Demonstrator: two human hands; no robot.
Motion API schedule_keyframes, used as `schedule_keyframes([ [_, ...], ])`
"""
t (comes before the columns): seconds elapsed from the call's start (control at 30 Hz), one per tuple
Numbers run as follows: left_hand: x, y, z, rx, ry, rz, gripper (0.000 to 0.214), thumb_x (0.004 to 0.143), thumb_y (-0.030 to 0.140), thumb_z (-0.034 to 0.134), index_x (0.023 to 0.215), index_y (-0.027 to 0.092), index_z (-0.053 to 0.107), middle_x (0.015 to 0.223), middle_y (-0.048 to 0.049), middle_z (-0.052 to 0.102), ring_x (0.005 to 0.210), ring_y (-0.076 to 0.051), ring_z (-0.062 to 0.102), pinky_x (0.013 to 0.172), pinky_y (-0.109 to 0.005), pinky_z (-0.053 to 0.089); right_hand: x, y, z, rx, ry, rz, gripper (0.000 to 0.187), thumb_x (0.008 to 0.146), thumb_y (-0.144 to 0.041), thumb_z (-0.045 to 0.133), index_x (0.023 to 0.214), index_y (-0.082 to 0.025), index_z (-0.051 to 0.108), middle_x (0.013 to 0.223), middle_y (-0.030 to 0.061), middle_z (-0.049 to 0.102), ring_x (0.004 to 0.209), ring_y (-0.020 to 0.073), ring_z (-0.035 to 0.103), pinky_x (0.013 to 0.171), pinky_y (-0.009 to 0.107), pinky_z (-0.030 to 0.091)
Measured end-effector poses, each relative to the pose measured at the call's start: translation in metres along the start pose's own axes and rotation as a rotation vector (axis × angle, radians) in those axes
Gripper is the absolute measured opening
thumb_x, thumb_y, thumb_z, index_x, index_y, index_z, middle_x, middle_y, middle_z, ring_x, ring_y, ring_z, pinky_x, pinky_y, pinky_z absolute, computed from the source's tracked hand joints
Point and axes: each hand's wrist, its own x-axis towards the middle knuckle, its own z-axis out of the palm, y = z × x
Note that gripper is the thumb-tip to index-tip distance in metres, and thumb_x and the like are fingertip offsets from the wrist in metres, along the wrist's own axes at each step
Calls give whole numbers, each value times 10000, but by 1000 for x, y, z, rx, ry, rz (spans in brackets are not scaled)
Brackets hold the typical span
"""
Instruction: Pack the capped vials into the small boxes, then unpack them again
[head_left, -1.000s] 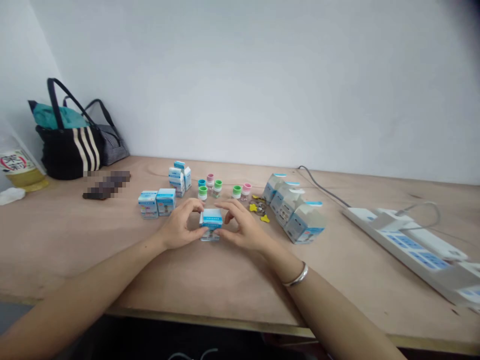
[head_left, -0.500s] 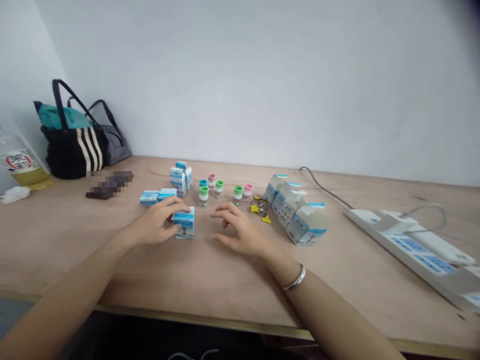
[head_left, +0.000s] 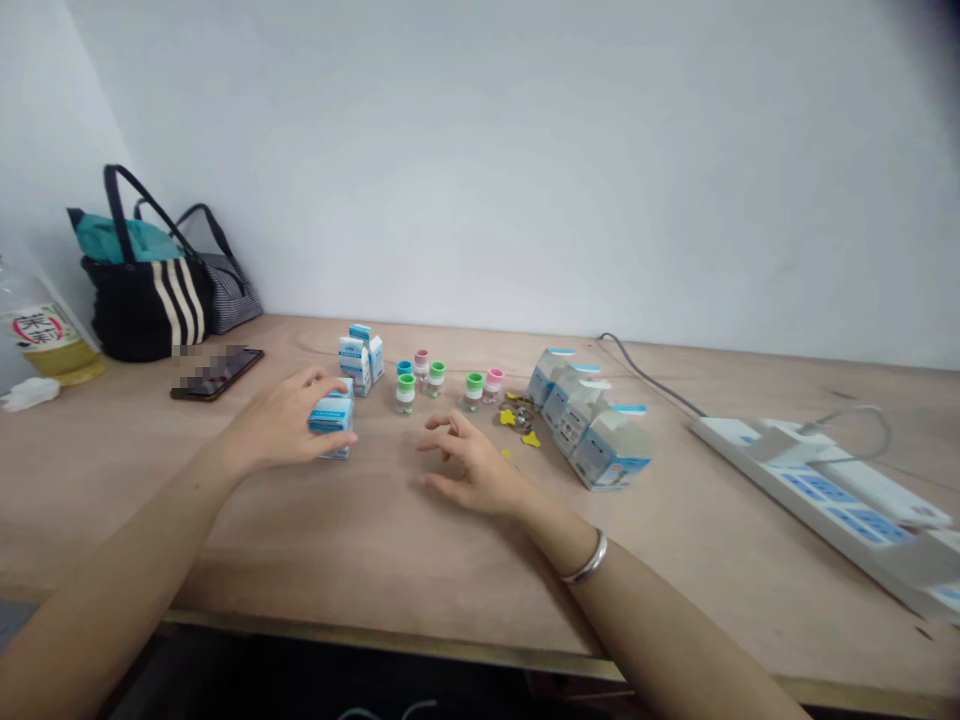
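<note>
the left hand (head_left: pixel 279 420) has moved the blue-and-white carton (head_left: pixel 331 418) leftward since the earlier frame. it now grips the carton, fingers curved over the top, just in front of the upright cartons (head_left: pixel 356 360). the right hand (head_left: pixel 466 465) holds nothing, its fingers half open and loosely curled above the plywood table (head_left: pixel 225 540), just nearer the camera than the small green-capped bottles (head_left: pixel 474 391).

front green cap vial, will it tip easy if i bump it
The green-capped vial probably tips fairly easily: it stands upright on a small round base. Its smooth clear body may be slippery, and its round shape would likely roll.
</note>
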Motion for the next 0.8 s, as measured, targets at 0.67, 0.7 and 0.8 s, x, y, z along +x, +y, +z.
schedule_keyframes([
  [0.67, 80, 17, 0, -34, 247, -235, 439, 780, 215, 524, 1203, 206, 407, 1060, -113, 564, 979, -263, 577, 857, -396, 452, 0, -4, -1, 3, 34, -4, 238, 764, -268, 642, 988, -195, 610, 1109, 98, 494, 757, 128, 554, 681, 293, 504],
  [0.7, 75, 22, -8, -50, 293, -196, 440, 782, 219, 527, 1205, 209, 404, 1072, -102, 554, 977, -248, 573, 863, -386, 453, 0, -4, -1, 18, 64, 7, 227, 772, -272, 635, 983, -192, 610, 1081, 96, 510, 745, 124, 551, 666, 282, 501],
  [0.8, 60, 41, -25, -168, 342, -4, 451, 784, 217, 537, 1211, 196, 395, 1119, -75, 533, 990, -203, 557, 872, -350, 456, 2, -4, -1, 84, 216, 88, 260, 801, -318, 606, 1023, -184, 584, 972, 78, 563, 680, 111, 537, 603, 251, 481],
])
